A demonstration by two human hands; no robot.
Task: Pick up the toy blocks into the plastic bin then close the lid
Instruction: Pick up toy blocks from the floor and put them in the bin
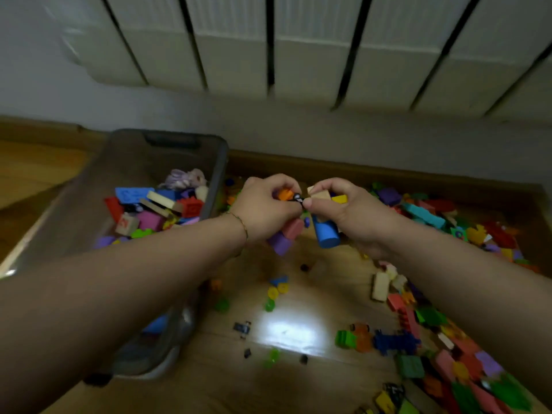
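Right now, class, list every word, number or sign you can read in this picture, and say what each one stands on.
No text can be read for certain.
Blue block in the plastic bin: raised marks, too blurred to read.
Red block in the bin: raised mark, too blurred.
Wooden cube in the bin: red figure, too blurred.

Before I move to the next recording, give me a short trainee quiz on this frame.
1. True or false: a lid covers the translucent grey plastic bin.
2. Which hand grips the blue cylindrical toy block? A) left hand B) right hand C) neither
3. Fill in: the loose toy blocks lie scattered on the wooden ____.
Key: 1 false; 2 B; 3 floor.
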